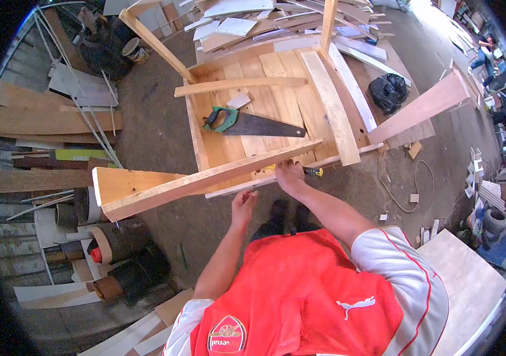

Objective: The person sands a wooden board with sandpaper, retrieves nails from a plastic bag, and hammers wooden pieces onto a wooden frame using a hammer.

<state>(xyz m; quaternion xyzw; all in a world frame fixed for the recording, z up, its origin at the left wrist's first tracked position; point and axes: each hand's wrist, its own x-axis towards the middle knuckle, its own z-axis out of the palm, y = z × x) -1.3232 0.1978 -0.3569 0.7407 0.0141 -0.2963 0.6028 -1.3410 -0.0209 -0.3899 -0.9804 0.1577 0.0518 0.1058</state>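
Note:
My right hand (290, 177) is closed at the near edge of an upturned wooden frame with a planked panel (265, 62). A yellow-and-black handle (313, 172) sticks out to the right of this hand, and a bit of yellow shows to its left; the tool's head is hidden. My left hand (244, 204) is held just in front of the frame, fingers curled, with whatever they pinch too small to tell. A long board (217, 178) slants above both hands. Behind it a green-handled handsaw (259, 123) lies on the planks.
Loose slats (238, 86) lie across the panel, and wooden legs (161, 47) rise from its corners. Scrap boards (235, 26) are piled behind. A black plastic bag (388, 93) sits at the right. Rolls of material (128, 240) stand at left. Further right, another person (486, 56) is seen.

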